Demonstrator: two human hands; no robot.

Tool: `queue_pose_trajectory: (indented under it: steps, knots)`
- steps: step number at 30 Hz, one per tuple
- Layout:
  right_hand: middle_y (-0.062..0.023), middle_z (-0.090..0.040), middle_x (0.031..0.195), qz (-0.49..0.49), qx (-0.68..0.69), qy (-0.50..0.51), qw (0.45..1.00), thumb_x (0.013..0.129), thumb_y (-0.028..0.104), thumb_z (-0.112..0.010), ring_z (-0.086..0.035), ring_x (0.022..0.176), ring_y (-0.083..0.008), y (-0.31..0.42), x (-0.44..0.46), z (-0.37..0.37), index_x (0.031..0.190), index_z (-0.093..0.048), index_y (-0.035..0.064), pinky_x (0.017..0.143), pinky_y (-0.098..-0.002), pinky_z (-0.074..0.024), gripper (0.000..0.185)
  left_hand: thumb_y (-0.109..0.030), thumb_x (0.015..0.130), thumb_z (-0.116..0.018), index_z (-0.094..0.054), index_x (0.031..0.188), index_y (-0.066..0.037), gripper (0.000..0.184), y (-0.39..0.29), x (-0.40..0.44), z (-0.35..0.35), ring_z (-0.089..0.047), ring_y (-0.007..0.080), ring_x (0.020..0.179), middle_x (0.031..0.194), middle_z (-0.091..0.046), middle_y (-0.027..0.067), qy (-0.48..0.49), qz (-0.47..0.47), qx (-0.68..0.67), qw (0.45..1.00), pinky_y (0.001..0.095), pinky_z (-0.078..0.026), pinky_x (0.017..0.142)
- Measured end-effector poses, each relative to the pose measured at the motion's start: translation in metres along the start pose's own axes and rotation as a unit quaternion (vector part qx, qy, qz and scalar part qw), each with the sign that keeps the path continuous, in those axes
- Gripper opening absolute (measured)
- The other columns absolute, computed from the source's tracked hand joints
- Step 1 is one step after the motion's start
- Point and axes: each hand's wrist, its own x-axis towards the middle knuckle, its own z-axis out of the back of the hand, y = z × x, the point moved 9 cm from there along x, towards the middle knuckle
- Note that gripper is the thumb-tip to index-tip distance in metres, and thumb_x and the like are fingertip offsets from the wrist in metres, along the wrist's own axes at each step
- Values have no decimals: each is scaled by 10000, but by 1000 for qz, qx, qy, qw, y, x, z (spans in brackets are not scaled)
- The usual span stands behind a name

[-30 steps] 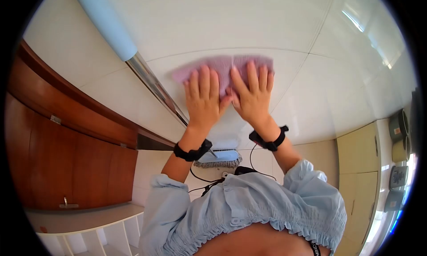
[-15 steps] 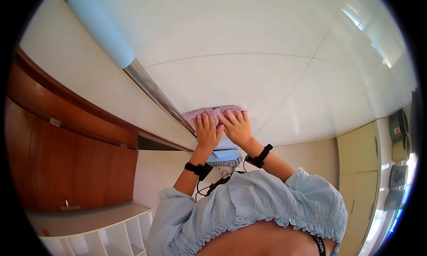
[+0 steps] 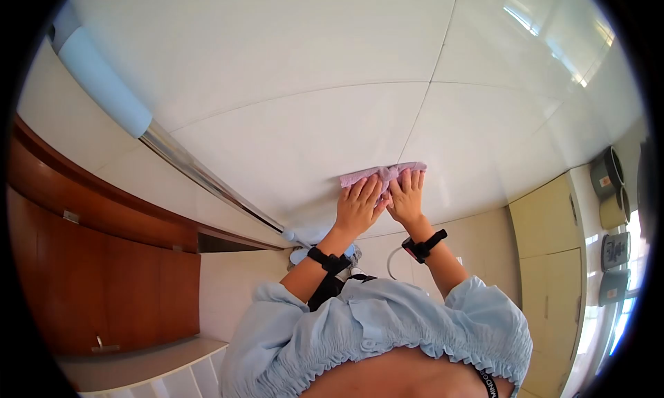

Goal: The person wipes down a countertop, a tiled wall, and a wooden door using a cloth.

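Note:
A pink cloth [image 3: 366, 177], bunched in the middle, lies against the white tiled wall [image 3: 304, 135]. My left hand [image 3: 358, 207] holds its left part, pressing it to the tiles with fingers laid over it. Close beside it, my right hand [image 3: 407, 196] keeps hold of the right part in the same way. The thumbs are near each other below the bunched middle. The cloth's ends stick out past the fingers on both sides. What lies under the palms is hidden.
A mop [image 3: 214, 185] with a blue and metal handle leans at the left, its head partly behind my left arm. Brown wooden doors [image 3: 104, 273] are at the left. Cream cabinets [image 3: 550, 252] stand at the right, with several pots [image 3: 609, 171] on a counter.
Both hands and the pink cloth have moved right along the tiled wall. The view has shifted too, with the mop handle and wooden doors now further left.

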Motion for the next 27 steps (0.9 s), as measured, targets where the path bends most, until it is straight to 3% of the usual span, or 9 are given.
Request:
queue_pose_trajectory:
  steps: [3, 8, 11, 14, 18, 21, 25, 26, 27]
  knots:
    - [-196, -385, 1365, -26, 22, -41, 999, 849, 388, -545, -314, 1228, -475, 16, 25, 5, 1211, -573, 142, 1037, -619, -202, 439, -477, 909, -491, -523, 1295, -119, 528, 25, 19, 24, -280, 219, 1366, 1399, -455, 27, 8, 42, -19, 999, 448, -115, 1132]
    - [-157, -387, 1439, -4, 18, -168, 986, 883, 348, -536, -311, 1315, -405, 92, 183, 107, 1318, -545, 203, 1089, -524, -187, 458, -529, 936, -378, -439, 1375, -38, 661, 95, 120, 151, -312, 389, 1332, 1458, -378, 142, -124, 102, 24, 987, 543, -76, 1113]
    - [-156, -378, 1449, -5, 45, -213, 976, 895, 282, -515, -290, 1337, -408, 126, 227, 134, 1327, -538, 194, 1101, -515, -170, 441, -482, 934, -394, -383, 1414, -41, 652, 120, 146, 197, -298, 390, 1341, 1487, -331, 141, -147, 101, -11, 984, 554, -67, 1109]
    - [-202, -355, 1453, -32, 54, -229, 971, 894, 253, -506, -276, 1344, -422, 127, 202, 106, 1325, -528, 121, 1101, -540, -162, 451, -424, 944, -400, -321, 1427, 13, 656, 118, 123, 176, -175, 455, 1382, 1508, -250, 211, -98, 62, 6, 993, 580, -28, 1105]
    - [-267, -351, 1425, -19, 90, -284, 954, 906, 216, -522, -246, 1356, -462, 131, 98, 20, 1296, -490, -6, 1095, -599, -157, 450, -337, 921, -426, -391, 1379, 15, 579, 101, 27, 101, -243, 431, 1356, 1475, -317, 208, -2, 23, -65, 998, 613, -103, 1062]
    - [-256, -357, 1422, -63, 171, -265, 947, 899, 189, -550, -246, 1355, -477, 130, 71, 14, 1302, -468, -21, 1092, -598, -204, 462, -323, 929, -407, -388, 1373, 36, 571, 89, 7, 94, -228, 439, 1363, 1468, -323, 218, 0, 7, -169, 986, 604, -109, 1061]
    - [-263, -421, 1373, -47, 286, -180, 940, 921, 138, -526, -411, 1266, -469, 163, 122, 69, 1236, -528, -57, 1052, -542, -337, 371, -288, 957, -315, -215, 1418, 104, 613, 94, 12, 117, -143, 550, 1346, 1476, -173, 337, -145, -17, -341, 929, 612, -40, 1087]
    - [-256, -471, 1316, -4, 274, -228, 934, 904, 128, -550, -446, 1244, -444, 173, 125, 79, 1193, -558, -57, 1045, -502, -361, 343, -293, 958, -293, -114, 1429, 123, 653, 95, 16, 129, -95, 586, 1336, 1470, -108, 371, -177, -53, -332, 925, 630, -7, 1086]
    - [-250, -521, 1258, 39, 256, -275, 926, 887, 119, -575, -481, 1223, -419, 182, 127, 88, 1149, -587, -56, 1038, -462, -386, 316, -313, 928, -396, -440, 1252, 114, 538, 104, 21, 159, -379, 515, 1198, 1337, -392, 314, -244, -32, -339, 908, 603, -259, 1006]
